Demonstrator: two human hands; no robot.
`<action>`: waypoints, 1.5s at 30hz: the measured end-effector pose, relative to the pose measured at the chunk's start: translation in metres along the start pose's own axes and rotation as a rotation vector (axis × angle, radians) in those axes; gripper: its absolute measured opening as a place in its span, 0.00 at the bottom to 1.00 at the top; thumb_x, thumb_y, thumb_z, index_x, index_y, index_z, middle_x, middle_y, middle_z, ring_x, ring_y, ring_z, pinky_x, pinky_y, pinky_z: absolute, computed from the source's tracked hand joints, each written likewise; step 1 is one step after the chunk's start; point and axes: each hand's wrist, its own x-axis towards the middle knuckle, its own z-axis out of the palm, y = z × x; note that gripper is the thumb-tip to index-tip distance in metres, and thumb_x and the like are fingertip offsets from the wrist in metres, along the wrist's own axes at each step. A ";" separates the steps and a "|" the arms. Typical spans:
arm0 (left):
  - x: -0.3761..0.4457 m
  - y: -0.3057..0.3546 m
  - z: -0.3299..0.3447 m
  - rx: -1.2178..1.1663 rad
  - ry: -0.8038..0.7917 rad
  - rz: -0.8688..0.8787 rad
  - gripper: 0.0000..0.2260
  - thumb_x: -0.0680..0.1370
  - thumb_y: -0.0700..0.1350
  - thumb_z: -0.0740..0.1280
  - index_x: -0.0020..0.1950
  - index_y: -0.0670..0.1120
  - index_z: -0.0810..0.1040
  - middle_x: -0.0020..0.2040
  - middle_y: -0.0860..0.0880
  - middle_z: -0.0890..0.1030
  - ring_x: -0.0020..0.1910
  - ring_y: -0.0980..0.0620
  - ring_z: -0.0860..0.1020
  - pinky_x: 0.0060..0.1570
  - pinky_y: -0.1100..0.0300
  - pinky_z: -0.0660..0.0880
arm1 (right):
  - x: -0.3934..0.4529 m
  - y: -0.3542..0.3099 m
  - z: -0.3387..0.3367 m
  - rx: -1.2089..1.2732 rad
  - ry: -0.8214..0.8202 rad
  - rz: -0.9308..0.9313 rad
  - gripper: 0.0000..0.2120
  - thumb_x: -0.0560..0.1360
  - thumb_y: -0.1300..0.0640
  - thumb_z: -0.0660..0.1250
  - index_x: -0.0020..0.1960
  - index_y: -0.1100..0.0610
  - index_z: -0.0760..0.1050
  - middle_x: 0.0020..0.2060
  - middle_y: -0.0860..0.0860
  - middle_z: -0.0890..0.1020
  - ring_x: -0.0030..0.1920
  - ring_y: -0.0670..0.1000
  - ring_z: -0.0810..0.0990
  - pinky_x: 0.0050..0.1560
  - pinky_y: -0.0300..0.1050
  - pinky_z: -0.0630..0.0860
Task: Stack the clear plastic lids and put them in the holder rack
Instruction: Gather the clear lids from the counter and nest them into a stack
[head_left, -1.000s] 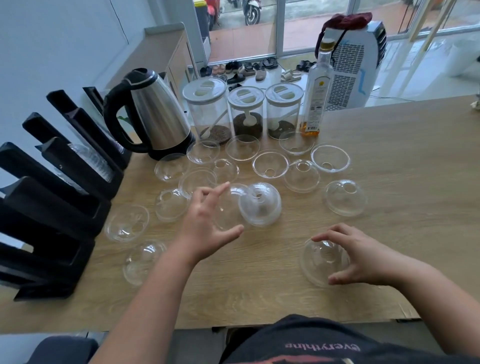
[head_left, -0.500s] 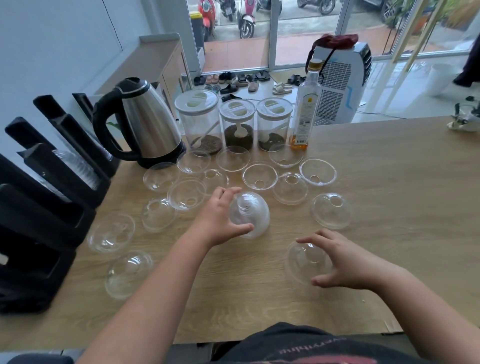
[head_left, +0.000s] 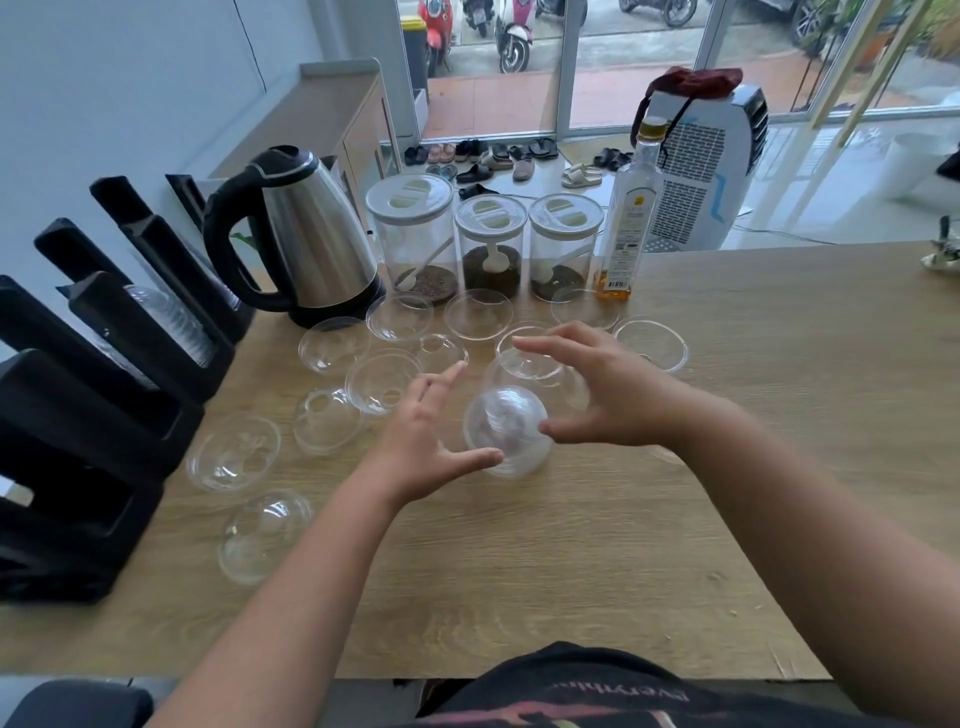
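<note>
Clear domed lids (head_left: 508, 435) between both grips; left hand (head_left: 422, 448), right hand (head_left: 613, 395).

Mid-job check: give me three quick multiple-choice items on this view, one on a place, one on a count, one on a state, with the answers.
1. Where does the holder rack stand on the table?
A. on the person's left
B. on the person's right
C. behind the jars

2. How many lidded jars stand beside the kettle?
A. two
B. three
C. five

3. What is the state of the domed lids between the left hand and right hand?
A. already in the rack
B. lying flat, untouched
C. held up between both hands

Answers: 1 A, the black rack lines the left edge. 2 B, three white-topped jars stand in a row. 3 C, fingers of both hands touch the lids above the table.
</note>
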 end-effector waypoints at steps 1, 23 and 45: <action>-0.006 -0.003 -0.005 0.011 0.021 -0.010 0.50 0.63 0.65 0.76 0.79 0.59 0.54 0.69 0.58 0.64 0.63 0.57 0.69 0.59 0.58 0.70 | 0.009 -0.004 0.005 -0.011 -0.021 -0.012 0.40 0.66 0.45 0.74 0.74 0.37 0.60 0.66 0.42 0.65 0.68 0.46 0.62 0.68 0.45 0.63; -0.133 -0.121 -0.052 0.144 0.267 -0.603 0.39 0.66 0.59 0.78 0.74 0.57 0.67 0.71 0.51 0.66 0.71 0.46 0.63 0.70 0.46 0.65 | 0.035 0.022 0.072 0.035 -0.093 0.067 0.39 0.67 0.48 0.74 0.74 0.38 0.61 0.64 0.44 0.64 0.67 0.46 0.57 0.65 0.41 0.56; -0.061 -0.030 -0.022 -0.086 0.345 -0.148 0.41 0.62 0.58 0.81 0.71 0.58 0.67 0.61 0.55 0.71 0.59 0.57 0.72 0.62 0.56 0.73 | 0.011 0.034 0.053 0.172 0.134 0.078 0.45 0.62 0.45 0.80 0.73 0.41 0.62 0.65 0.42 0.64 0.66 0.45 0.65 0.67 0.44 0.63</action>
